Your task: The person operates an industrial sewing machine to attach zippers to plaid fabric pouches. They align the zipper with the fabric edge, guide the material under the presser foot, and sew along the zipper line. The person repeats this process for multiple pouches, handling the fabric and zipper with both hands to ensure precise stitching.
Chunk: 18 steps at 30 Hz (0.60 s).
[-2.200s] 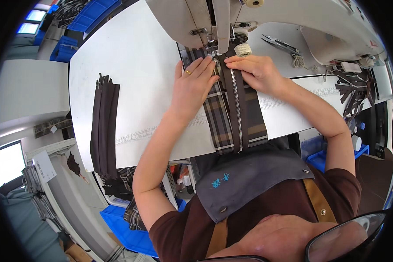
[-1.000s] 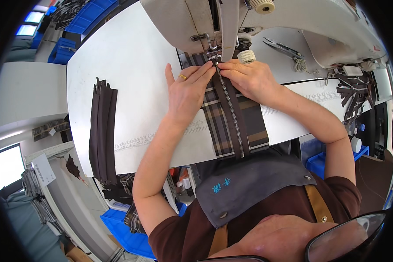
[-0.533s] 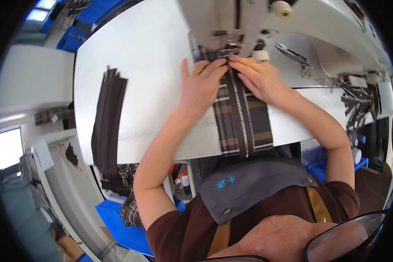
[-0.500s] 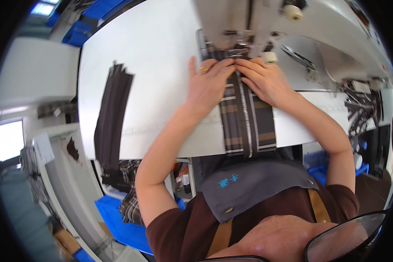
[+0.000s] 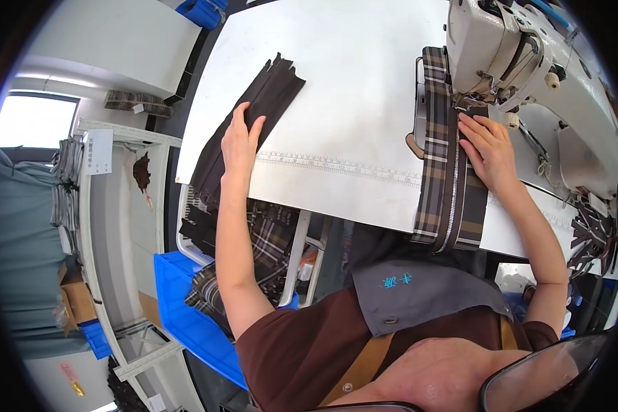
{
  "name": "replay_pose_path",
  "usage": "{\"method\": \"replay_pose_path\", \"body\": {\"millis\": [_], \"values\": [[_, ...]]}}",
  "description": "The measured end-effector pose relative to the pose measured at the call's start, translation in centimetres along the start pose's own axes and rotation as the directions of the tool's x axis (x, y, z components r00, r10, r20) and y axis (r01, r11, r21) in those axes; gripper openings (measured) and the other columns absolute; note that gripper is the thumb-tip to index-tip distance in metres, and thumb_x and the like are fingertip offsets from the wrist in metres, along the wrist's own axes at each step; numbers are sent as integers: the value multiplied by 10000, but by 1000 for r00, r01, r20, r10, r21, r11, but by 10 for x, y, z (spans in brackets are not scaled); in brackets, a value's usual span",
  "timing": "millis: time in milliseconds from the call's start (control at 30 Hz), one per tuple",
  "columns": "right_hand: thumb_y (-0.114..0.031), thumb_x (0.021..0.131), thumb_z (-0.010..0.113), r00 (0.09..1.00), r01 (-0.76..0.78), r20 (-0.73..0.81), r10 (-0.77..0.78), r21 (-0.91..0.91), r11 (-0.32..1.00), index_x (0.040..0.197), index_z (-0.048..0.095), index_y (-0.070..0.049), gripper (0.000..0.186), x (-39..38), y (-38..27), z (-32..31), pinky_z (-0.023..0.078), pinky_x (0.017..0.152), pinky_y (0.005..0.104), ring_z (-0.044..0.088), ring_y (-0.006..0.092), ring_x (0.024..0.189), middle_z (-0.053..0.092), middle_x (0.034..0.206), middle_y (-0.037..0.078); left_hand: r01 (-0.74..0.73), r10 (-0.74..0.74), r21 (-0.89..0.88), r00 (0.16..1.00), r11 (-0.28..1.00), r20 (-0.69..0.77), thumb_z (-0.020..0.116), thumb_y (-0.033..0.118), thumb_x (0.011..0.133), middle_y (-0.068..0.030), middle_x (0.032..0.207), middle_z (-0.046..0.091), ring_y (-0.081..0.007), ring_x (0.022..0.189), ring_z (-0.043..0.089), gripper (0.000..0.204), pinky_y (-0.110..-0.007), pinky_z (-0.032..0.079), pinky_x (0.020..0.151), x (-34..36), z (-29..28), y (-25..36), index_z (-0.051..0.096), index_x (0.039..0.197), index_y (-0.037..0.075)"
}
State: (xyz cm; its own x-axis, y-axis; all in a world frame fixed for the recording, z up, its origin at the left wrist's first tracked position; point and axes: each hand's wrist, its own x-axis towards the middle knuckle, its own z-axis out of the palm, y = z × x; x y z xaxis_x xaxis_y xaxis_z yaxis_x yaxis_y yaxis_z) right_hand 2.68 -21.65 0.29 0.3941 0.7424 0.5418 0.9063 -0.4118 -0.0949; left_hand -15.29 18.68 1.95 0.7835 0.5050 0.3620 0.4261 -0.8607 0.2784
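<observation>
My left hand (image 5: 240, 145) is at a stack of dark brown zipper strips (image 5: 216, 152) on the left of the table. Its fingers are stretched and the thumb stands apart. On the right, my right hand (image 5: 489, 152) lies with extended fingers on brown plaid fabric (image 5: 433, 158), beside a metal-toothed zipper (image 5: 454, 185) running along it. The fabric's far end lies by the presser foot (image 5: 464, 106) of a white sewing machine (image 5: 484, 51); its near end reaches the table's front edge.
A printed ruler scale (image 5: 336, 165) crosses the white table (image 5: 350, 82). Snips (image 5: 534, 143) lie right of the machine head. Below the left edge stands a blue bin (image 5: 178, 275) next to plaid cloth (image 5: 275, 240). Fabric scraps (image 5: 592, 230) hang at the far right.
My left hand has left the fabric at the presser foot and moved left to the dark strips. My right hand stays on the fabric near the needle. The view has shifted left.
</observation>
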Motion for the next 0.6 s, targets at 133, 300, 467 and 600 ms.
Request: {"method": "replay_pose_path", "body": {"millis": [133, 300, 467, 600], "values": [[-104, 755, 677, 1000, 0, 2, 0, 15, 1000, 1025, 640, -20, 285, 0, -1, 0, 445, 868, 361, 552, 246, 1032, 613, 1151, 45, -205, 216, 244, 976, 948, -19, 549, 239, 897, -148, 870, 648, -318, 798, 639, 272, -388, 509, 673, 6, 9, -26, 510, 1088, 49], [-121, 777, 663, 1000, -21, 6, 20, 30, 999, 1023, 645, -20, 267, -1, 0, -3, 446, 865, 358, 554, 249, 1032, 617, 1146, 49, -47, -88, -507, 967, 861, -241, 560, 169, 906, -78, 703, 621, -97, 572, 520, 210, -258, 405, 525, 28, -21, -20, 592, 816, -18], [-166, 795, 650, 1000, -20, 5, 20, 18, 1000, 1023, 655, -45, 258, -3, 1, 1, 444, 869, 358, 555, 240, 1039, 619, 1147, 34, -218, 250, -220, 959, 951, 131, 602, 112, 840, -142, 933, 671, -195, 708, 616, 147, -295, 489, 624, -69, -25, 95, 630, 906, -17], [-187, 800, 643, 1000, -8, -26, 8, -3, 1000, 1023, 658, -62, 257, -2, 1, 5, 443, 868, 353, 556, 232, 1037, 625, 1131, 27, -520, 560, -242, 816, 819, 144, 623, 76, 793, -133, 1125, 593, -273, 852, 575, 297, -319, 476, 727, -129, -19, 147, 624, 1087, 33]]}}
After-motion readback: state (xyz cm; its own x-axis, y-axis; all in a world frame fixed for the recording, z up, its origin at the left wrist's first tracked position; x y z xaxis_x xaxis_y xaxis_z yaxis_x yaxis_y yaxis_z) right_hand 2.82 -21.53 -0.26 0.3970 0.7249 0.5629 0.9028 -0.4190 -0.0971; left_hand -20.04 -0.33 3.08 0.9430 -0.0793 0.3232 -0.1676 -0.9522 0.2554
